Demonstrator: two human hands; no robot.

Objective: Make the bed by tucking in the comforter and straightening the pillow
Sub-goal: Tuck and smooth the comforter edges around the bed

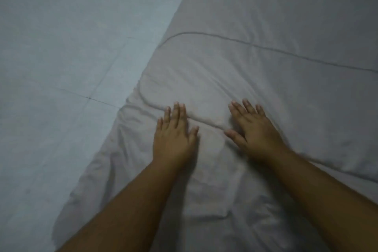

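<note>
Fingers [176,112] of both hands lie spread and flat, gripping nothing, in the head view: the left hand [173,139] and right hand [253,131] press palm-down on a rumpled white fabric comforter [204,80] covering the bed, its edge running beside the pale tiled floor [51,67] at left.

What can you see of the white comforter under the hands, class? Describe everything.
The comforter looks like soft white padded fabric with a curved stitched seam. It lies across the bed, its rounded, rumpled edge running beside the tiled floor. The left hand and right hand rest flat on it, fingers spread.
</note>
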